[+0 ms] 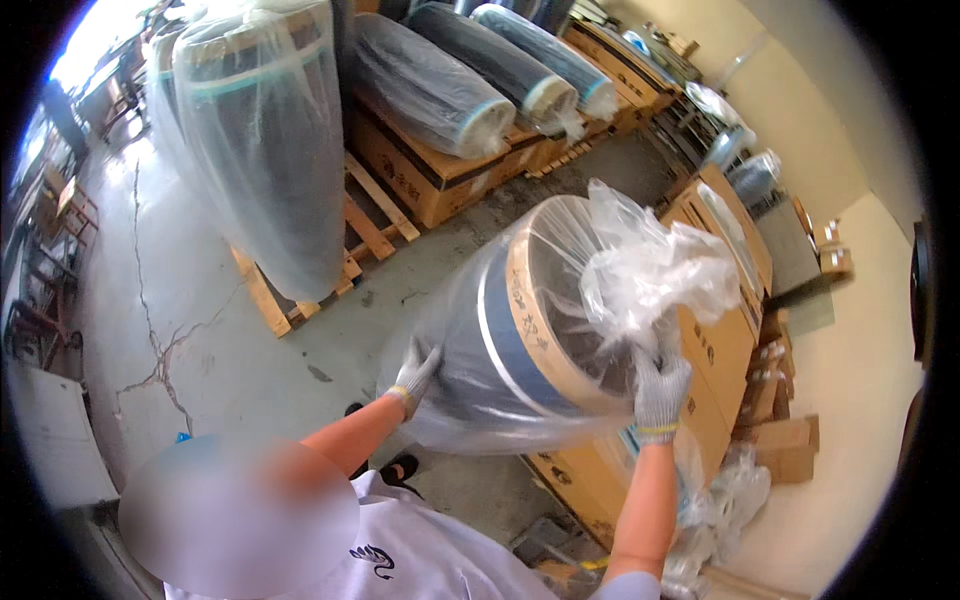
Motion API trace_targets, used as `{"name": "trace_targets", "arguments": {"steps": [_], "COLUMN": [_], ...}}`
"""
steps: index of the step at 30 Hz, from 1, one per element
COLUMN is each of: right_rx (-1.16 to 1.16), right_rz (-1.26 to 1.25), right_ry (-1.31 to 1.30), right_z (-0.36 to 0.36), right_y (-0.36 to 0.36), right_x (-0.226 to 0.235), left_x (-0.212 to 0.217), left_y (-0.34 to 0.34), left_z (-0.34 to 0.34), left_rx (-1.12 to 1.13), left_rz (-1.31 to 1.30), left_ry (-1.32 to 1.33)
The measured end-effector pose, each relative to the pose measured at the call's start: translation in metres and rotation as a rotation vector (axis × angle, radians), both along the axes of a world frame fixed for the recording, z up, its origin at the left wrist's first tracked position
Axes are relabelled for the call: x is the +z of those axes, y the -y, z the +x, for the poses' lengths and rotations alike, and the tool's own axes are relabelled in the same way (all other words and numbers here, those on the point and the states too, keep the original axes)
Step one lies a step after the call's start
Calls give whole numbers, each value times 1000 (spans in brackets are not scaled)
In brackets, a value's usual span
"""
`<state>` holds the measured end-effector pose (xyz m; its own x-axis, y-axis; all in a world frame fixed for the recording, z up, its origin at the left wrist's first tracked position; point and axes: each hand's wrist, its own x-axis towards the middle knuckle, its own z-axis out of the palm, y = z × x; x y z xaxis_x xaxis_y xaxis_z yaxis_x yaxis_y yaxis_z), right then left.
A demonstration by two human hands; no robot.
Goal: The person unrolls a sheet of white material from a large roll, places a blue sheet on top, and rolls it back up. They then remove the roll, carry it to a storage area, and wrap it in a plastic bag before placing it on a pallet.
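A large dark-blue roll stands in front of me in clear plastic, leaning in the picture. A tan band with handwriting runs round its upper rim, with a white strip below it. Over its open end the plastic bag is bunched into a crumpled tuft. My right hand, in a grey knitted glove, is closed on the gathered plastic beside the rim. My left hand, gloved alike, lies against the roll's wrapped side with fingers stretched and thumb apart.
Behind on the left, a tall wrapped roll stands by a wooden pallet. More wrapped rolls lie on cardboard boxes. Flat cartons are right of my roll, with loose plastic near the wall. The concrete floor is cracked.
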<state>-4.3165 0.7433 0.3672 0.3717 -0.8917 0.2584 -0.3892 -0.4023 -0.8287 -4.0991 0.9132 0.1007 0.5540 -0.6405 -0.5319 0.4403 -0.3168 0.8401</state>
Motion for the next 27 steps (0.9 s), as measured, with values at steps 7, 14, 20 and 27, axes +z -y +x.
{"name": "trace_targets", "arguments": {"steps": [7, 14, 20, 27], "right_rx": [-21, 192, 324, 216], "right_rz": [225, 86, -285, -411], "right_ry": [128, 193, 259, 503], "right_z": [41, 129, 192, 253], "right_y": [-17, -34, -30, 0], "right_x": [30, 62, 100, 142], "left_x": [-135, -114, -53, -45], "left_y": [-49, -50, -42, 1], "left_z": [-13, 26, 95, 121], "left_rx": [-33, 25, -12, -156], "left_rz": [-109, -354, -568, -671], "left_ry": [-1296, -1285, -1031, -1213]}}
